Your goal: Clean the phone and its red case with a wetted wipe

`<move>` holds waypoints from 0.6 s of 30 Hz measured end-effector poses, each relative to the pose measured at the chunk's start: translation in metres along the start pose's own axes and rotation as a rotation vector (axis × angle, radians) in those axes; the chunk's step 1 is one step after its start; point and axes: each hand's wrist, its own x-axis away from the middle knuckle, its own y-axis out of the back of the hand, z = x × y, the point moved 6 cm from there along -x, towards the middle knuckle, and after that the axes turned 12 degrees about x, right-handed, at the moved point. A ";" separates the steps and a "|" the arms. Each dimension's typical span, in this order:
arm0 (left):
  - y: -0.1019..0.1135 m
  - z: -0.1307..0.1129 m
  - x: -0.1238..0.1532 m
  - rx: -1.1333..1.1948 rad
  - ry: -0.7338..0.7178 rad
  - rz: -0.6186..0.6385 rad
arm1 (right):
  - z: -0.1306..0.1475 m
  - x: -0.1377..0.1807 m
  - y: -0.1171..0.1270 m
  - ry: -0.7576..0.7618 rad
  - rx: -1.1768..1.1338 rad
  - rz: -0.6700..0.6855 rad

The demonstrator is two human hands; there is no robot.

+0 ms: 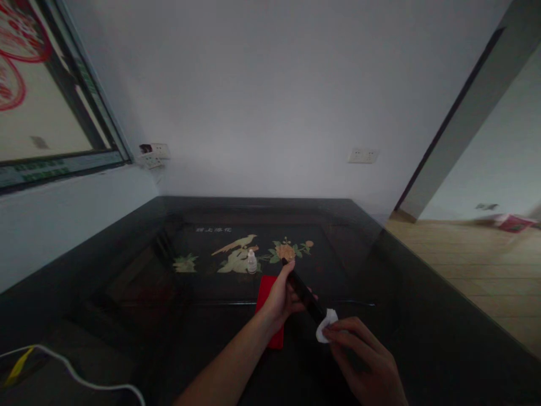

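My left hand (281, 299) is wrapped round a long, dark stick-like object (306, 296), whose exact kind I cannot make out. It slants down to the right, with its upper end past my thumb. My right hand (366, 358) pinches a white cotton pad (326, 327) against the object's lower end. Beneath my left hand and wrist lies a flat red item (276, 339), partly hidden by the arm. A small clear bottle (252, 261) with a white top stands upright on the table, beyond the red item and to its left.
The dark glossy table (422, 316) bears a painted bird and flowers. Wall sockets (363, 155) sit behind it, and a window (51, 84) is at the left. A white cable (84, 383) curves across the lower left. Tiled floor (465, 259) shows at the right.
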 end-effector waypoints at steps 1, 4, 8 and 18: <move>0.000 0.000 0.000 -0.002 -0.004 -0.001 | -0.002 0.002 -0.002 -0.001 -0.001 0.008; 0.001 -0.001 -0.002 -0.008 -0.007 0.009 | -0.009 0.009 -0.008 -0.028 -0.003 0.050; 0.002 -0.001 -0.003 -0.004 -0.004 0.020 | -0.018 0.018 -0.020 -0.071 -0.014 0.162; -0.002 -0.001 0.002 -0.028 0.016 0.047 | -0.029 0.037 -0.031 -0.157 -0.080 0.342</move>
